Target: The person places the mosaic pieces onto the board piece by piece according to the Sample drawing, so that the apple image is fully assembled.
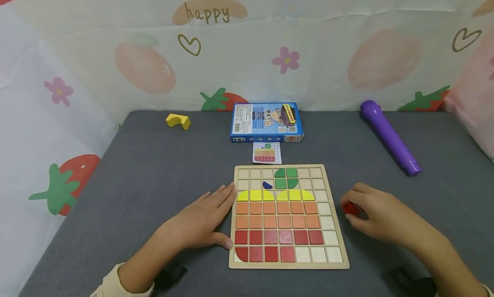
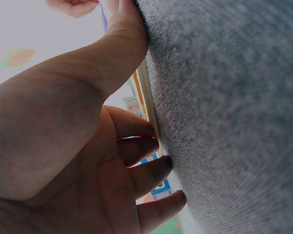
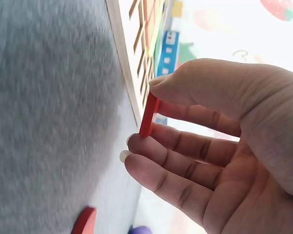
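Pinched at its thin edges by the right hand (image 1: 380, 217) beside the puzzle board (image 1: 288, 264), the red tile (image 3: 149, 116) looked light and stiff, while the left hand (image 1: 204, 220) was laid flat, holding nothing.

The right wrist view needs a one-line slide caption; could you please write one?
Right hand pinches a thin red tile between thumb and fingers, beside the wooden board on grey cloth.

The word "happy" is written in brown lowercase letters on a tan oval printed on the pale fruit-patterned backdrop cloth (image 1: 210, 12). Print on the blue cardboard box (image 1: 266, 122) is too small to be read.
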A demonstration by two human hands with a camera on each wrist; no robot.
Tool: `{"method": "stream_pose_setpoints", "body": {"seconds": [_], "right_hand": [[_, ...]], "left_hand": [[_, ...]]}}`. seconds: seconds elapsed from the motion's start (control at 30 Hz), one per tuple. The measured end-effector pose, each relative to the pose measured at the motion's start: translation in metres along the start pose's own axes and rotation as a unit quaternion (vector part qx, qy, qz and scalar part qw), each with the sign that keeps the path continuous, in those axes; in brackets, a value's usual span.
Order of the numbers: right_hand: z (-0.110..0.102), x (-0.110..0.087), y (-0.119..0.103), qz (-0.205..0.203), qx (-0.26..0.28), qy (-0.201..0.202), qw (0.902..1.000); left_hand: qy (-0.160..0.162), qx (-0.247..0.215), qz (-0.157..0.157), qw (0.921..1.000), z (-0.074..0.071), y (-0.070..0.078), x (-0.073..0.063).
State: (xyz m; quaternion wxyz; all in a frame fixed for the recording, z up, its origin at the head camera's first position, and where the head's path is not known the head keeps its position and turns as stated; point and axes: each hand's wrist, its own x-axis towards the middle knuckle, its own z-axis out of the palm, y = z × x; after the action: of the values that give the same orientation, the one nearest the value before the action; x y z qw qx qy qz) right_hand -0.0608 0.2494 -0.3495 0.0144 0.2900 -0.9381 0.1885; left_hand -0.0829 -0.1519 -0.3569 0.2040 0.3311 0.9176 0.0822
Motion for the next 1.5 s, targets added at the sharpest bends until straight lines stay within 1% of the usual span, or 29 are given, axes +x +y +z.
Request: {"method": "stream_pose_setpoints", "body": {"seconds": [0.1, 0.27, 0.43, 0.53, 0.63, 0.67, 0.77, 0.87, 0.97, 1.0, 1.17, 1.33, 1.37, 1.43, 1.5], "right_hand": [[0.004, 0.001, -0.006, -0.013, 0.009, -0.001, 0.9999], [0.010, 0.004, -0.018, -0.035, 0.017, -0.013, 0.9992], [0.019, 0.006, -0.036, -0.081, 0.017, -0.006, 0.9966], [0.026, 0.006, -0.050, -0.107, 0.019, -0.004, 0.9941], [0.035, 0.007, -0.064, -0.143, 0.023, 0.008, 0.9895], [0.039, 0.007, -0.069, -0.158, 0.020, 0.018, 0.9871], [0.049, 0.008, -0.081, -0.183, 0.008, 0.037, 0.9824], [0.054, 0.008, -0.087, -0.167, 0.002, 0.013, 0.9858], [0.054, 0.008, -0.089, -0.143, 0.013, -0.020, 0.9894], [0.054, 0.008, -0.089, -0.138, 0.023, -0.025, 0.9899], [0.055, 0.006, -0.086, -0.151, 0.056, 0.006, 0.9870], [0.050, 0.005, -0.077, -0.173, 0.056, 0.017, 0.9832], [0.047, 0.003, -0.074, -0.169, 0.051, 0.023, 0.9840], [0.040, -0.001, -0.065, -0.143, 0.040, 0.035, 0.9883], [0.032, -0.007, -0.053, -0.098, -0.003, 0.061, 0.9933]], "left_hand": [[0.001, -0.002, 0.000, 1.0000, -0.001, 0.001, -0.001], [0.002, -0.001, 0.000, 1.0000, -0.001, 0.001, -0.001], [0.006, -0.004, 0.008, 0.9999, -0.002, 0.001, -0.002], [0.005, -0.005, 0.007, 1.0000, -0.001, 0.001, -0.002], [0.004, -0.004, 0.005, 1.0000, -0.001, 0.000, -0.001], [0.003, -0.003, 0.003, 1.0000, -0.001, 0.000, -0.001], [0.003, -0.002, 0.004, 1.0000, 0.000, 0.000, -0.001], [0.004, -0.002, 0.006, 1.0000, 0.000, 0.000, 0.000], [0.004, -0.005, 0.006, 1.0000, 0.000, 0.000, 0.000], [0.004, -0.005, 0.006, 1.0000, 0.000, 0.000, 0.000], [0.005, -0.007, 0.003, 1.0000, -0.001, 0.001, -0.001], [0.007, -0.008, 0.009, 0.9999, -0.001, 0.000, -0.002], [0.008, -0.008, 0.010, 0.9999, -0.001, -0.001, -0.001], [0.006, -0.006, 0.009, 0.9999, 0.000, -0.001, -0.001], [0.005, -0.004, 0.005, 1.0000, 0.000, -0.001, -0.001]]}}
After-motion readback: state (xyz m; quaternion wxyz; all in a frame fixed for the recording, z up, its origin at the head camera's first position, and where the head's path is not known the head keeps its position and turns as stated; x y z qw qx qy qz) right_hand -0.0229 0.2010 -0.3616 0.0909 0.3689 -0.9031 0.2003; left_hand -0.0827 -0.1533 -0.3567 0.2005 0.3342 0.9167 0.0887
